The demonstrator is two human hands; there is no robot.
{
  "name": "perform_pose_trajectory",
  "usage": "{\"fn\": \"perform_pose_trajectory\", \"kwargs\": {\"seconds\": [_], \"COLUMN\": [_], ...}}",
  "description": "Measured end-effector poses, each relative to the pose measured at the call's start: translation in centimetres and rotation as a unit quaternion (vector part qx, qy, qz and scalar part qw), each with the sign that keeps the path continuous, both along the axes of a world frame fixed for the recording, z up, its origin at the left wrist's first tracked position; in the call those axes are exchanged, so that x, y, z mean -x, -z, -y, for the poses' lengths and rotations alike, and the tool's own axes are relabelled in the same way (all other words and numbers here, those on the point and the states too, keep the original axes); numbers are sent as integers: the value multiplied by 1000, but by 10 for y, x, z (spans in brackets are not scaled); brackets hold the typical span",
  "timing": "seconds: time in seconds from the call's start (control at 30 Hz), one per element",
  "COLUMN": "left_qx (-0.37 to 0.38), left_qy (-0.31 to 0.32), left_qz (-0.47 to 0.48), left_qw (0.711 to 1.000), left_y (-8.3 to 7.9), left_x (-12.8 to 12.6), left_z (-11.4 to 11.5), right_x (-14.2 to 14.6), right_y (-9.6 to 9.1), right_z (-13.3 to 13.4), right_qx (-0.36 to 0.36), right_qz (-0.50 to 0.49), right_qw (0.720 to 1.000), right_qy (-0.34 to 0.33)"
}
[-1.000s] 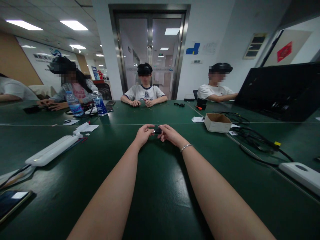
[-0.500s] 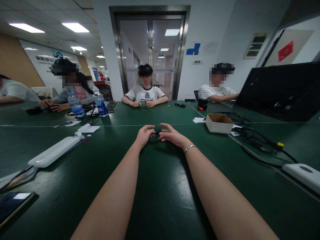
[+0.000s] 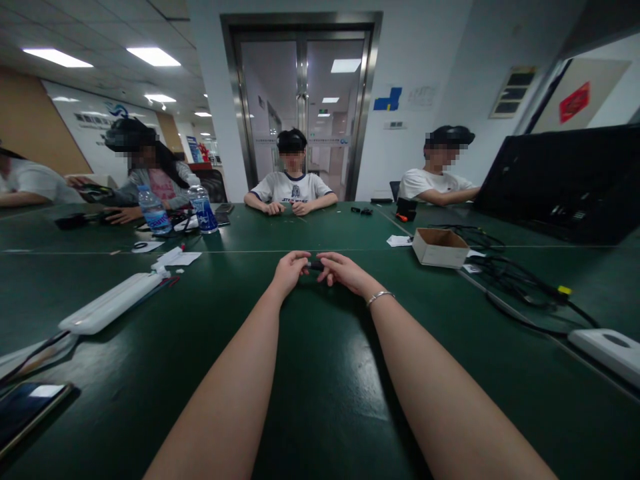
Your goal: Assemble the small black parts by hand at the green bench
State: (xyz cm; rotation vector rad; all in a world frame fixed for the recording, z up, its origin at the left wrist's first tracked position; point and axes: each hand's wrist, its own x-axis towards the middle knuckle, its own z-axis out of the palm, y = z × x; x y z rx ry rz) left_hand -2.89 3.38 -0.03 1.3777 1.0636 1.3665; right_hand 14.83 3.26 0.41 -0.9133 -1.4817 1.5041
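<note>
Over the green table (image 3: 320, 373), at the middle of the view, both hands meet around a small dark stick-like object (image 3: 315, 265) with a lighter end at the left. It is too small to name more closely. My left hand (image 3: 291, 272) pinches that lighter end between thumb and fingers. From the other side, my right hand (image 3: 345, 271) grips the dark end, its fingers bent. A silver bracelet (image 3: 379, 297) circles my right wrist. Parts of the object are hidden behind the fingertips.
To the right stand a small open box (image 3: 440, 250), tangled black cables (image 3: 520, 280), a white power strip (image 3: 607, 353) and a large black monitor (image 3: 555, 183). Leftward are a white case (image 3: 113, 303), a phone (image 3: 33, 410) and two water bottles (image 3: 203, 210). Several people sit around the table.
My right fingers have closed in on the small dark object, where they were more spread before. My left hand stays nearly still. At the left, a co-worker's hand has risen with a dark item.
</note>
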Motion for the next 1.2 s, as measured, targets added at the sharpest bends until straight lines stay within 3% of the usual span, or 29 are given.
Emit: {"fn": "perform_pose_trajectory", "kwargs": {"seconds": [0.13,0.27,0.43,0.6,0.77,0.93,1.2], "left_qx": [-3,-6,-10,-11,-20,-23,-19], "left_qy": [-2,-2,-13,-15,-23,-23,-32], "left_qz": [-3,-10,-16,-12,-17,-24,-14], "left_qw": [1000,1000,1000,1000,999,999,999], "left_y": [-1,0,0,-1,1,3,2], "left_x": [-1,-1,0,-1,-1,-1,-1], "left_z": [1,2,3,3,2,1,0], "right_x": [-1,1,1,3,0,3,5], "right_y": [1,2,-1,-1,1,0,-4], "right_z": [-1,-3,-1,-1,-2,-2,1], "right_qx": [-2,-5,-20,-18,-12,0,5], "right_qz": [-40,14,-5,42,-9,37,29], "right_qw": [999,1000,999,999,1000,999,999], "right_qy": [-6,16,-26,2,-14,17,19]}}
